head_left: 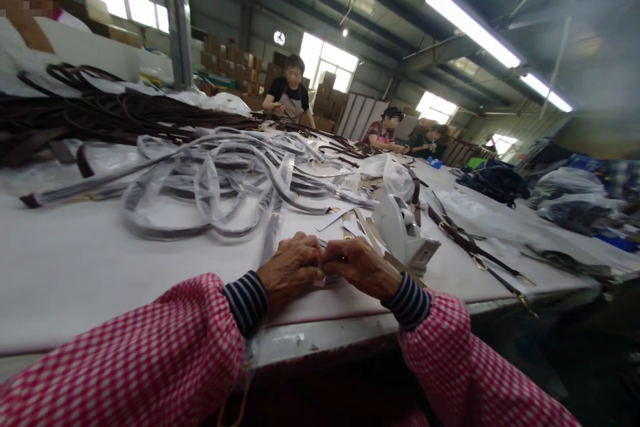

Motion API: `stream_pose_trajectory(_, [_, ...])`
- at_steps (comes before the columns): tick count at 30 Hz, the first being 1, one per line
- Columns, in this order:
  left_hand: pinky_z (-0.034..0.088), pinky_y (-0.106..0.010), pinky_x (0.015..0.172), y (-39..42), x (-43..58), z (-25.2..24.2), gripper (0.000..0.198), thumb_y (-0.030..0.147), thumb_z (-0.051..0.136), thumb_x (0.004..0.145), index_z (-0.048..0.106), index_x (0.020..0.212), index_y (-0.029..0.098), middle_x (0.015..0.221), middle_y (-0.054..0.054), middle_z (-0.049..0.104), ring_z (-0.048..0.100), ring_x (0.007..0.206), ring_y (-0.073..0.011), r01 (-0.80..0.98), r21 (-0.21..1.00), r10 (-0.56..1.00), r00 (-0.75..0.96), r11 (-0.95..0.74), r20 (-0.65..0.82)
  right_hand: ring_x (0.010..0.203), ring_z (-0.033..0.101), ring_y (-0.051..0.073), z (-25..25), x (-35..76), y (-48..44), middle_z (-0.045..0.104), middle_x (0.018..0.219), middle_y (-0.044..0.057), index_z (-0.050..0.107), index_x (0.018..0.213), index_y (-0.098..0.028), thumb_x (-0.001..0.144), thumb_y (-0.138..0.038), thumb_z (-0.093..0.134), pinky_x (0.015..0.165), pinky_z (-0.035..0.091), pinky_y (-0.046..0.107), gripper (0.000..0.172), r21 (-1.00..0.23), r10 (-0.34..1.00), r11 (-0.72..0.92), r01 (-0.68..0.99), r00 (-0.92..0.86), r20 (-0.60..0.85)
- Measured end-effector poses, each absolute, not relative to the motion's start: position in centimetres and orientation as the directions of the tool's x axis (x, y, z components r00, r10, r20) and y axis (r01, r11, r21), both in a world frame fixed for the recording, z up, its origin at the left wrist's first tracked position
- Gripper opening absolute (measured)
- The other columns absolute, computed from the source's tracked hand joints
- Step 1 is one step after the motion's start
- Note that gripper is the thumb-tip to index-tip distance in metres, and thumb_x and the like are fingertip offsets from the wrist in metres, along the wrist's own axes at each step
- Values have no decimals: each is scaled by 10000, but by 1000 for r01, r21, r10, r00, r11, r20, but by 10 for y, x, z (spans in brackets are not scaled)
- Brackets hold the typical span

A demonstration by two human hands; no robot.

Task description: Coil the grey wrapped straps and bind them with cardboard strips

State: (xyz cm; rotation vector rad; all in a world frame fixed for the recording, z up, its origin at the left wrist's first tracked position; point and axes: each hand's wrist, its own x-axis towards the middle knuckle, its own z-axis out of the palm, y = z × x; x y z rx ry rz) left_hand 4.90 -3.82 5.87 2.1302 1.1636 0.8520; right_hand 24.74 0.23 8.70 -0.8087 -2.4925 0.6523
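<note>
My left hand (289,270) and my right hand (360,267) meet at the near edge of a white worktable (100,267), fingers curled together. Both pinch the end of a strap wrapped in a clear plastic sleeve (271,235), which runs away from my hands up the table. What exactly sits between the fingertips is hidden. Both arms wear red-checked sleeve covers over striped cuffs. A tangled pile of plastic-sleeved straps (225,177) lies just beyond my hands.
Dark brown straps (100,117) are heaped at the far left. Brown straps with metal buckles (465,240) lie to the right, beside a white plastic bag (395,213) and card pieces. Three people work at the table's far end; another person stands at the upper left. Cardboard boxes are stacked behind.
</note>
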Motion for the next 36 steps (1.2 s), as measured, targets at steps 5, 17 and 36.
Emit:
stream_pose_trajectory(5, [360,-391,969,-37,44,59,71,201,771,787,703,770,197,1095,-33,632,509,1113,-258,514,715,869,404,-474,285,670,610,123,81,248,-4,689,732,-4,715,812,-168,894,-134,674,656,396,231,97,-468,554,807,360,-737,388])
stream_pose_trajectory(17, [360,-368,926,-37,39,58,80,230,755,810,685,812,193,1065,-27,615,529,1086,-248,488,666,808,494,-564,322,709,637,133,96,242,-4,710,772,-3,729,870,-188,889,-98,659,682,411,235,115,-436,591,772,463,-776,221])
stream_pose_trajectory(36, [437,-328,865,-37,40,50,78,269,708,881,722,878,193,1045,-45,625,579,993,-229,520,554,758,496,-650,423,886,564,245,63,229,-49,659,962,83,637,903,-176,900,-75,543,779,460,365,138,56,531,782,621,-710,463])
